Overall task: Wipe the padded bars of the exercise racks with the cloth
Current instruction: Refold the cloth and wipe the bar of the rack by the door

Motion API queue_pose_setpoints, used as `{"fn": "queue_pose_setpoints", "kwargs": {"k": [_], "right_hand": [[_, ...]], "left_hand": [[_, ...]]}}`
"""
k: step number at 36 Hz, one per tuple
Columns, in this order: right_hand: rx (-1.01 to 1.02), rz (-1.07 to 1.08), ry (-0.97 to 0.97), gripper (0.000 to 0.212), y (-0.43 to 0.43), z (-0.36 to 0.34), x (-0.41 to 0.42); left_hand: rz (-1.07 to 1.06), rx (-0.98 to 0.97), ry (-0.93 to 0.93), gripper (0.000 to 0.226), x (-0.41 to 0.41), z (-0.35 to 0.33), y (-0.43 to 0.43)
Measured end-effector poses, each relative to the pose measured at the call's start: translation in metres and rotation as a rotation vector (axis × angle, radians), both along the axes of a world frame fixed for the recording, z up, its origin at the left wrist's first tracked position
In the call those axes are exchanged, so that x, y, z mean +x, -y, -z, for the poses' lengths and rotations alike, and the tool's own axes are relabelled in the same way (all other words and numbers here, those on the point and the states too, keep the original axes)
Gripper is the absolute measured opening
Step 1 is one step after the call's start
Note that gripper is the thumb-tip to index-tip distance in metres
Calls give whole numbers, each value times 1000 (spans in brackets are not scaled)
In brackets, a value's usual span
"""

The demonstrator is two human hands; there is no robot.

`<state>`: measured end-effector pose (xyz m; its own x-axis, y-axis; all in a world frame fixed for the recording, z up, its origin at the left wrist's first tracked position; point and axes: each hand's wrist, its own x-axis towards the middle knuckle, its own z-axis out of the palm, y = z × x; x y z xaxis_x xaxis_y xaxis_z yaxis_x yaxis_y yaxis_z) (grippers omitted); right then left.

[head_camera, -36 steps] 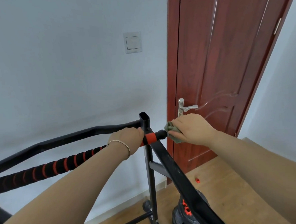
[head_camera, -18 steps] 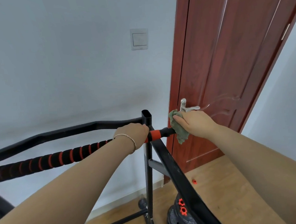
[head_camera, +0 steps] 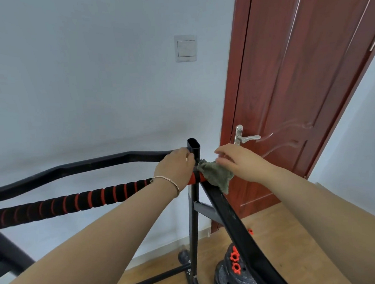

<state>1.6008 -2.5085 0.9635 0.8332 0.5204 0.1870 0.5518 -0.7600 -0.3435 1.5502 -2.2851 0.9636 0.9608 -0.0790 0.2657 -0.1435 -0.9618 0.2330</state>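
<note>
Head view — cloth (head_camera: 217, 176) draped over bar end (head_camera: 197, 178)

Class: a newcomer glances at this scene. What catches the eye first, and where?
Centre frame, the right hand presses a green cloth onto the end of the red-and-black padded bar, beside the left hand gripping it. The red-brown door fills the right.

left hand (head_camera: 175, 168): curled, gripping | right hand (head_camera: 238, 160): fingers spread, palm down

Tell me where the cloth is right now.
The green cloth is draped over the right end of the padded bar, just right of the black upright post, under the right hand fingers.
</note>
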Motion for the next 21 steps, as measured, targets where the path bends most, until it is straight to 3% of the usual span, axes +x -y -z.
{"fn": "queue_pose_setpoints", "kwargs": {"k": [2, 5, 9, 13, 16, 18, 21], "right_hand": [[10, 90, 10, 35, 2, 3, 6], [-18, 150, -17, 29, -2, 8, 9], [-130, 221, 55, 24, -8, 12, 10], [-101, 283, 53, 24, -9, 15, 11], [-48, 319, -31, 32, -13, 11, 8], [-105, 308, -46, 42, -17, 8, 6], [-199, 276, -8, 52, -27, 6, 2]], "left_hand": [[111, -119, 169, 34, -4, 5, 14], [354, 72, 165, 46, -3, 12, 39], [280, 128, -86, 47, 10, 10, 47], [240, 161, -64, 37, 10, -4, 29], [145, 215, -151, 35, 3, -17, 5], [81, 338, -190, 41, -3, -23, -5], [89, 407, -66, 61, -8, -26, 3]]}}
